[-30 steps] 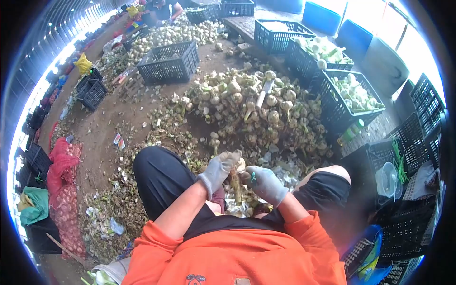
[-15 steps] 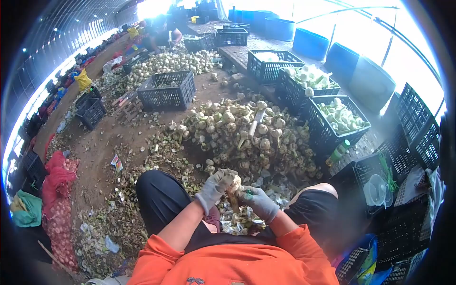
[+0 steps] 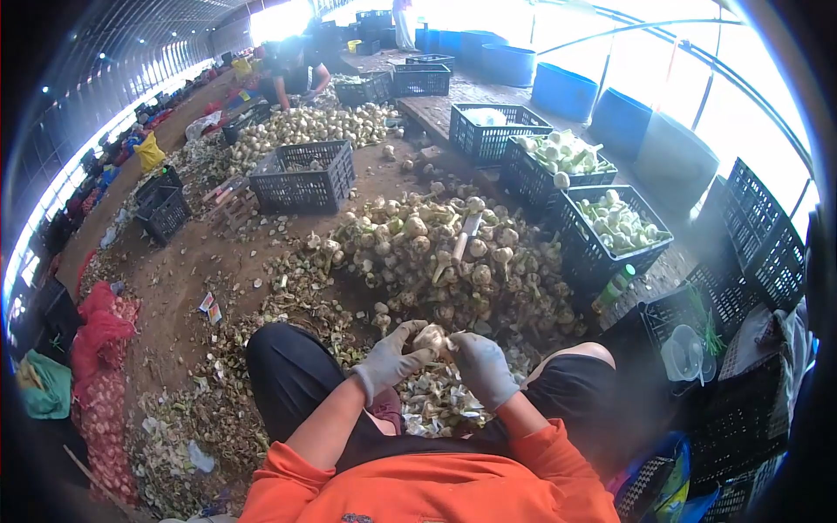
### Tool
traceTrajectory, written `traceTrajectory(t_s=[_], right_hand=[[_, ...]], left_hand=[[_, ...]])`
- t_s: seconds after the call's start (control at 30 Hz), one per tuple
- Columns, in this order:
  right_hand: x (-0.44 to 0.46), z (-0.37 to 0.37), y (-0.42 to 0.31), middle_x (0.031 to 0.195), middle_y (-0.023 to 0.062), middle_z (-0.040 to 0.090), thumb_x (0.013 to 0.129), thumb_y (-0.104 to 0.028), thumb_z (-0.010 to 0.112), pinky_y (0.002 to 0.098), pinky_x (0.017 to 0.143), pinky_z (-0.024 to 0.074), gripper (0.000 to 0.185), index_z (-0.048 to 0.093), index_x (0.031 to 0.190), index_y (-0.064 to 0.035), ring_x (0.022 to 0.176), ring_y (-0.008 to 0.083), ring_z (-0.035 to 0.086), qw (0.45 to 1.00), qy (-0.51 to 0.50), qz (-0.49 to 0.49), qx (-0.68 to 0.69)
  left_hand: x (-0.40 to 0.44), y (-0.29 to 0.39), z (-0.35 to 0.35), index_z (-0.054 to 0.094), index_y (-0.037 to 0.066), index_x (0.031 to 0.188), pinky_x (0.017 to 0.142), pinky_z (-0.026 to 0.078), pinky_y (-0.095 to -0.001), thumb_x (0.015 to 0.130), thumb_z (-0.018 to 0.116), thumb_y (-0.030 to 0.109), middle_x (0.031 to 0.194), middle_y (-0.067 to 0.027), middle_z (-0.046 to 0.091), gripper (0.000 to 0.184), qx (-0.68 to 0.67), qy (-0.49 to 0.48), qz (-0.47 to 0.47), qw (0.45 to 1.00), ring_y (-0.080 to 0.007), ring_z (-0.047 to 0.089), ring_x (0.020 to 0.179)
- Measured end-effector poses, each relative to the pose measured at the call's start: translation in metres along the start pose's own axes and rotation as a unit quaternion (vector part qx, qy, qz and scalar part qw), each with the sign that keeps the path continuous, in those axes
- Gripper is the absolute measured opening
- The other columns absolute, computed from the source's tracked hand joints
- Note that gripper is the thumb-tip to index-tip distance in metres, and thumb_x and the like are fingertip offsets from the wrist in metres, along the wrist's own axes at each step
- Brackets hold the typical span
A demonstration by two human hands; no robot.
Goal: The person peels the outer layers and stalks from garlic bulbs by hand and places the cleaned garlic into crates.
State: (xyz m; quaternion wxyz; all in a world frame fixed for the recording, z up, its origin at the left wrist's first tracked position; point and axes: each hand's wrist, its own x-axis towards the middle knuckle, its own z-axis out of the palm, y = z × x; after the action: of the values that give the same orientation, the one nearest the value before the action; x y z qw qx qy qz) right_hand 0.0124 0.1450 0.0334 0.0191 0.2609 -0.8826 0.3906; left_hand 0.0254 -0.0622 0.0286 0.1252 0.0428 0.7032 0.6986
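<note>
A pale garlic bulb (image 3: 430, 337) is held in front of my knees. My left hand (image 3: 392, 357), in a grey glove, is closed around it from the left. My right hand (image 3: 480, 364), gloved too, pinches at the bulb's right side, where a thin strip of skin or stem shows between the fingers. Just beyond the hands rises a big heap of untrimmed garlic (image 3: 401, 240) with stalks and roots. On top of that heap lies a wooden-handled knife (image 3: 466, 235). Loose peelings (image 3: 436, 403) cover the ground between my legs.
Black crates of pale trimmed garlic (image 3: 612, 220) stand at the right, near a green bottle (image 3: 616, 286). Another black crate (image 3: 302, 179) sits beyond the heap at left. A red net bag (image 3: 109, 410) lies far left. Another person (image 3: 295, 78) bends over a farther pile.
The bulb has turned in my hands; its stalk, hanging down before, no longer shows that way. My right hand has shifted slightly right and up. The view has moved slightly.
</note>
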Motion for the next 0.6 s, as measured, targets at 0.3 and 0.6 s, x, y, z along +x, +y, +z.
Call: traceTrajectory(t_s=[0.3, 0.6], right_hand=[[-0.008, 0.026, 0.044, 0.08, 0.0143, 0.065, 0.084, -0.013, 0.071, 0.0358, 0.066, 0.0487, 0.016, 0.066, 0.094, -0.0025, 0.067, 0.0239, 0.056, 0.977, 0.019, 0.131, 0.168], [0.0, 0.018, 0.04, 0.088, 0.0176, 0.07, 0.092, -0.019, 0.062, 0.0401, 0.074, 0.0527, 0.018, 0.067, 0.104, -0.0063, 0.08, 0.0323, 0.068, 0.984, 0.099, 0.148, 0.018]], left_hand=[[0.005, 0.002, 0.008, 0.054, 0.007, 0.133, 0.1, 0.048, -0.0327, 0.074, 0.078, 0.004, 0.126, -0.0043, 0.06, 0.063, 0.099, -0.075, 0.01, 0.992, -0.0151, 0.055, 0.117], [0.012, -0.009, 0.017, 0.046, 0.002, 0.134, 0.086, 0.051, -0.0283, 0.074, 0.058, -0.001, 0.109, -0.0069, 0.057, 0.061, -0.113, -0.067, -0.043, 0.99, -0.0134, 0.059, 0.092]])
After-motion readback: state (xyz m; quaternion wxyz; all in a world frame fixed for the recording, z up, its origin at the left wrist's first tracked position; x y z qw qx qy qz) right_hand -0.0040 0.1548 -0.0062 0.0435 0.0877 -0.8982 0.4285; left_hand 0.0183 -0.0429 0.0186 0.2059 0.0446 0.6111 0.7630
